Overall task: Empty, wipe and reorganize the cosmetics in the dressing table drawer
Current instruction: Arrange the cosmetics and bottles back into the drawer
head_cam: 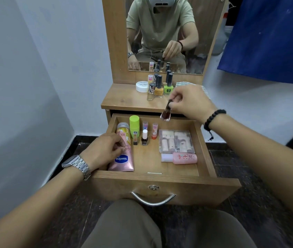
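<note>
The wooden drawer (165, 183) stands pulled open in front of me. My left hand (104, 149) rests on the pink Vaseline tube (123, 161) lying along the drawer's left side. My right hand (190, 102) holds a small dark nail polish bottle (165, 114) by its cap, hanging over the drawer's back edge. Inside the drawer stand a green-capped bottle (134, 126), a white-capped dark nail polish (144, 137), two small tubes (154, 130), a clear plastic case (176, 141) and a pink bottle (183, 158) on its side.
On the dressing table top (124, 99) stand several nail polish bottles (168, 85), a white round jar (141, 86) and a folded cloth (183, 84) behind my right hand. A mirror (163, 33) rises behind. A white wall is left, a blue cloth (267, 36) hangs right.
</note>
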The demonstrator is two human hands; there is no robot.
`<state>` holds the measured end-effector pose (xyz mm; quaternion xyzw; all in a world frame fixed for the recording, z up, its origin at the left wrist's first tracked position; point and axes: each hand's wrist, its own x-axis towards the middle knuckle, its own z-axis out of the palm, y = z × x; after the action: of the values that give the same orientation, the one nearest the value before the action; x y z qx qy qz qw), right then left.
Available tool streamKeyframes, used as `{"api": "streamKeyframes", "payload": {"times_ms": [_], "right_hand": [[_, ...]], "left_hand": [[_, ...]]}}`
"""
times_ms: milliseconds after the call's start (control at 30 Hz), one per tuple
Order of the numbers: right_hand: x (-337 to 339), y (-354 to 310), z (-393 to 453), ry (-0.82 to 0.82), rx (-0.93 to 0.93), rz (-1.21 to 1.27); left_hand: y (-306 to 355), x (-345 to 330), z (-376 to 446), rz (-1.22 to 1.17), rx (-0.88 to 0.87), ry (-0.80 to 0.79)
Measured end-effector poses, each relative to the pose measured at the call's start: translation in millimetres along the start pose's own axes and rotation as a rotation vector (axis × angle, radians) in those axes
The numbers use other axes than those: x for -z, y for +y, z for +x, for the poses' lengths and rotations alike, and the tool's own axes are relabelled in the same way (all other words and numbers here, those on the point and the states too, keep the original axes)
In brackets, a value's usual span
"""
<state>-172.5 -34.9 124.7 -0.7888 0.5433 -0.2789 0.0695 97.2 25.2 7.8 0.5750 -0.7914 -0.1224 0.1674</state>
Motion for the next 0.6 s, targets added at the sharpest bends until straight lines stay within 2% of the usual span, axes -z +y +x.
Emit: {"api": "streamKeyframes", "payload": {"times_ms": [167, 400, 600], "right_hand": [[-47.1, -1.7, -25.8, -0.217, -0.030, 0.053], [-82.8, 8.5, -24.5, -0.248, -0.038, -0.076], [-91.7, 11.0, -18.9, -0.246, -0.048, -0.090]], "left_hand": [[0.0, -0.1, 0.5, 0.013, 0.002, 0.004], [-1.2, -0.5, 0.7, 0.015, 0.006, -0.002], [-1.3, -1.5, 1.2, 0.004, 0.003, -0.001]]}}
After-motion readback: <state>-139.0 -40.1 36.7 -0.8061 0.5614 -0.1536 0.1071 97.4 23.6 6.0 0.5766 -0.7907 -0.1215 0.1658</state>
